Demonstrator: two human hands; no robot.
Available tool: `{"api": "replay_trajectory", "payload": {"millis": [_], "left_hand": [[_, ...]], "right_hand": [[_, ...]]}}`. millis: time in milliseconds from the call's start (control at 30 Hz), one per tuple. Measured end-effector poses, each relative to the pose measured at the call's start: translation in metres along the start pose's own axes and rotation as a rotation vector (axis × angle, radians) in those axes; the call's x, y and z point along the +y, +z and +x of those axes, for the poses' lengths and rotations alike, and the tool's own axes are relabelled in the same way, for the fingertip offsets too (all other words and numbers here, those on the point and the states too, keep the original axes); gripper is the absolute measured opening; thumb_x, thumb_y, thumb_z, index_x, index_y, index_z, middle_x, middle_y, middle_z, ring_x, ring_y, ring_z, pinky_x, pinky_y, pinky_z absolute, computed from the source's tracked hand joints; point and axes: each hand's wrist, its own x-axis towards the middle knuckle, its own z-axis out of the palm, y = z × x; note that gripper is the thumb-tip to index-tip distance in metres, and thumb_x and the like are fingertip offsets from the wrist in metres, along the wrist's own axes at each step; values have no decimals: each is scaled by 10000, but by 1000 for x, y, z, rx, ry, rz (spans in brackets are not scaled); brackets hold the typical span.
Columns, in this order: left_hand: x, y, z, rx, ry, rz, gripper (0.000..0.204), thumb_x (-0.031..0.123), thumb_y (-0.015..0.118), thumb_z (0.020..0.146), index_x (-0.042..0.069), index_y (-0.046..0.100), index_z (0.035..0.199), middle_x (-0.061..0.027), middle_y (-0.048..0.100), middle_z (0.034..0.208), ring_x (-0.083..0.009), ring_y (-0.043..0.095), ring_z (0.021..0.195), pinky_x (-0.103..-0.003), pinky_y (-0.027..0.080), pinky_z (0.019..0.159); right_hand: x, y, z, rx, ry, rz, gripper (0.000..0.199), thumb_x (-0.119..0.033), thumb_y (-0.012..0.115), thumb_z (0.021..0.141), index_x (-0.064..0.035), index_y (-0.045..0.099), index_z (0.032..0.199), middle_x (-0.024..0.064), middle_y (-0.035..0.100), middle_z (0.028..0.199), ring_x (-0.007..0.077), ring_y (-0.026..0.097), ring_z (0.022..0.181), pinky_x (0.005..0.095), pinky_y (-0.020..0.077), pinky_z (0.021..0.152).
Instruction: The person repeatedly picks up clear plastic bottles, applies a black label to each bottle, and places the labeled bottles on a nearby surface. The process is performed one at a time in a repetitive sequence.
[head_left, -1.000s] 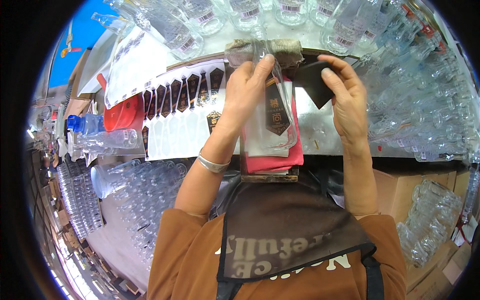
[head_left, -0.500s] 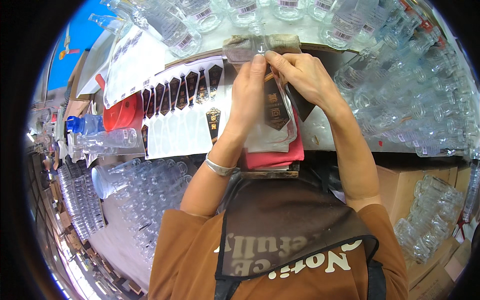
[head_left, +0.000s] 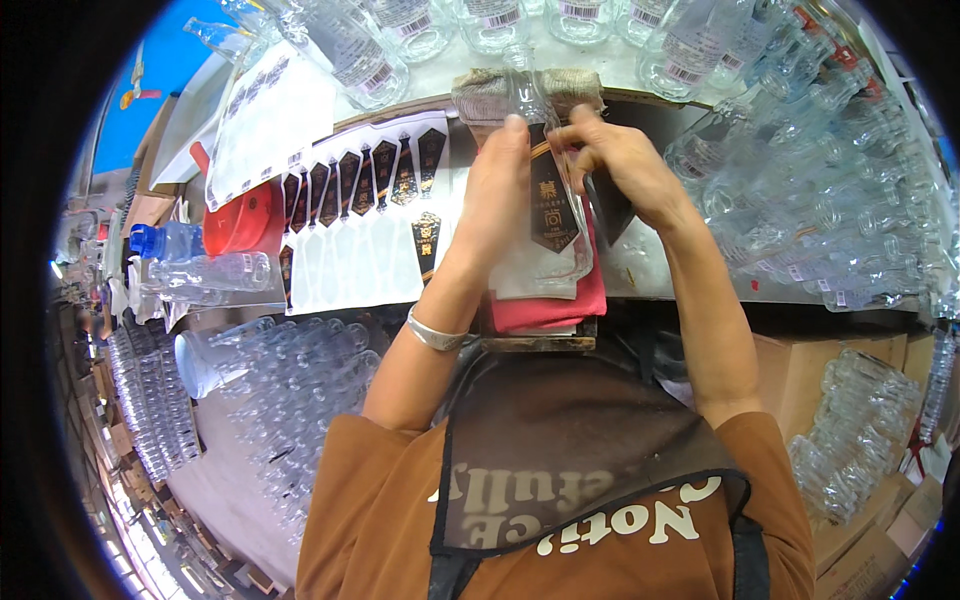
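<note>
A clear glass bottle (head_left: 528, 100) lies in front of me with its neck away from me, propped on a folded beige cloth (head_left: 480, 90). A black tie-shaped label with gold print (head_left: 553, 200) lies along its upper face. My left hand (head_left: 497, 180) is closed against the bottle's left side, thumb near the shoulder, its fingers partly hidden. Just right of the bottle, my right hand (head_left: 622, 165) has curled fingers and is slightly blurred. A flat dark scraper-like piece (head_left: 608, 208) sticks out beneath its palm. Red cloth (head_left: 550, 312) lies under the bottle's near end.
To the left lies a white sheet of black tie-shaped labels (head_left: 370, 215), some spaces bare. A red bowl (head_left: 243, 220) and a blue-capped bottle (head_left: 165, 240) stand beyond it. Clear bottles (head_left: 820, 190) crowd the right side; more bottles (head_left: 490, 25) line the far edge.
My right hand has drawn back from the label's narrow top, away to the right of the bottle. The label now shows more fully; my left hand stays at the bottle's side.
</note>
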Motion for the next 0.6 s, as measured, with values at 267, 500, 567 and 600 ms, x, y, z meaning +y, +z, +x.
{"api": "replay_trajectory", "payload": {"millis": [267,500,567,600], "left_hand": [[7,-25,-59,50,255,278,808,277,730,899,-40,310,1514,-235,486,1437,-303,528,1297,-412,437,1062],[-6,-24,-94,-61,490,786,1232,171,901,676,-33,85,1577,-255,313,1579,-363,363,1447,-434,310,1182],[-14,-21,-91,27,566,777,1196,172,903,648,-61,159,1554,-258,468,1378,-400,491,1246,-445,401,1051],[-17,-20,-90,73,602,774,1179,172,905,634,-75,196,1543,-259,545,1278,-419,555,1146,-451,447,985]], "right_hand": [[-66,11,-25,104,-487,-486,300,-81,618,886,-7,655,1174,103,702,1069,172,678,955,306,528,872],[-75,32,-32,17,-958,-903,251,31,676,753,-41,675,994,114,671,948,314,624,921,393,523,820],[-75,41,-62,-261,-828,-791,257,42,691,718,-47,661,958,107,661,917,305,623,908,385,526,791],[-78,44,-68,-386,-763,-682,250,33,694,723,-44,658,958,112,657,898,302,626,892,381,528,779]]}}
